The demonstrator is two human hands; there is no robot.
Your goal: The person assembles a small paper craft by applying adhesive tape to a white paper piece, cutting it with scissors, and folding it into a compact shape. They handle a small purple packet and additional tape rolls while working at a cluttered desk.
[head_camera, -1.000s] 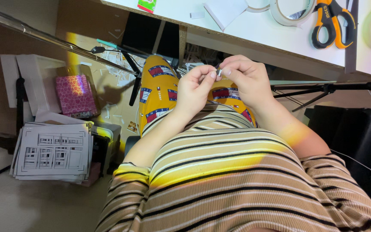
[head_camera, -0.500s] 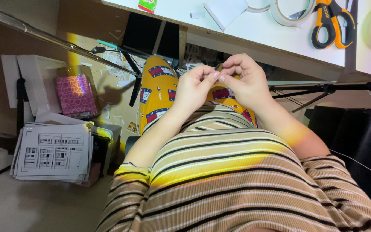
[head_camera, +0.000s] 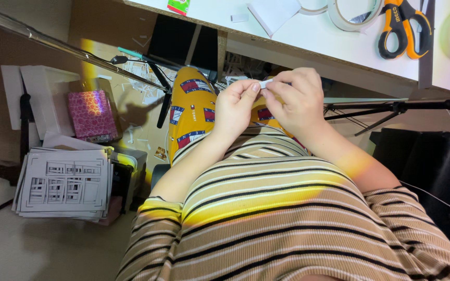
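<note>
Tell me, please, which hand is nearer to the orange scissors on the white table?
Right. The right hand is below the scissors, closer to them. The left hand is farther away, beyond the right one. Both hands pinch a small white piece.

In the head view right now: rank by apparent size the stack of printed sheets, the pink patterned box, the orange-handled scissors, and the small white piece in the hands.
1. stack of printed sheets
2. pink patterned box
3. orange-handled scissors, partly cropped and at a different depth, so unsure against the box
4. small white piece, pinched between both hands
</note>
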